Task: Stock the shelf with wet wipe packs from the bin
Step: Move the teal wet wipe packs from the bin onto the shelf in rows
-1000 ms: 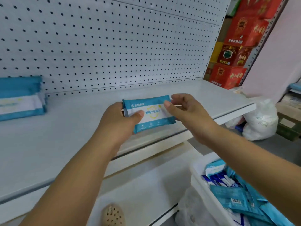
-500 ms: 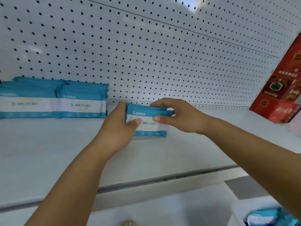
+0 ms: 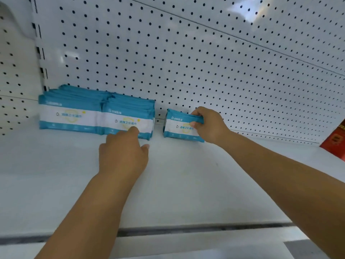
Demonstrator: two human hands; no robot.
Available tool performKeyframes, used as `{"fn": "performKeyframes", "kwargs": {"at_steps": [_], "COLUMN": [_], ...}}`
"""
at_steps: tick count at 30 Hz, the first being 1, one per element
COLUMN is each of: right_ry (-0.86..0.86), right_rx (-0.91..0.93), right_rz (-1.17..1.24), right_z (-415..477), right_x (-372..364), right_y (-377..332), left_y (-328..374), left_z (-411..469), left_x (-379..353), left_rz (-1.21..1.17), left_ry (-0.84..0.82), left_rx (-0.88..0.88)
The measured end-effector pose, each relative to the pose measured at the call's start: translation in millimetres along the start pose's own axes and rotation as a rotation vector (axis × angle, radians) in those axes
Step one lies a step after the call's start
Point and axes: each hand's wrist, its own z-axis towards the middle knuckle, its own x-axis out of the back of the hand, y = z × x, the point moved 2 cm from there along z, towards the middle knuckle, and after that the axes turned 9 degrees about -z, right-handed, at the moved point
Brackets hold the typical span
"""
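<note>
Pinching a pack (image 3: 177, 128), right hand (image 3: 210, 126); gap beside stocked row (image 3: 84, 113).

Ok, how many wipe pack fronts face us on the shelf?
3: far-left pack, second pack touching it, third pack apart to the right, gripped by the right hand. More hide behind.

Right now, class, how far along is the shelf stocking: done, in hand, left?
Done: two rows of packs stand at back left. In hand: the right hand holds another pack upright beside them; the left hand reaches to the rows. Left: bare shelf further right.
</note>
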Motion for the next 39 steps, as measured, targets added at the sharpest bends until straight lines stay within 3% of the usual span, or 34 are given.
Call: {"fn": "performKeyframes", "kwargs": {"at_steps": [3, 10, 24, 30, 34, 39], "right_ry": [0.031, 0.079, 0.346, 0.183, 0.004, -0.088], "right_rx": [-0.027, 0.012, 0.143, 0.142, 0.132, 0.142], "right_rz": [-0.009, 0.055, -0.013, -0.016, -0.016, -0.088], "right_z": [24, 55, 34, 1, -39, -95], "right_x": [-18, -46, -50, -23, 5, 41], "right_y": [-1, -15, -6, 11, 24, 43], "left_y": [-6, -10, -9, 1, 14, 45], "left_z": [1, 9, 9, 1, -13, -47], "left_x": [-3, -7, -8, -4, -4, -13], "left_rz": [0.109, 0.116, 0.14, 0.015, -0.066, -0.184], "left_ry": [-0.007, 0.008, 0.015, 0.002, -0.008, -0.044], "left_rx": [0.036, 0.039, 0.042, 0.036, -0.051, -0.165]}}
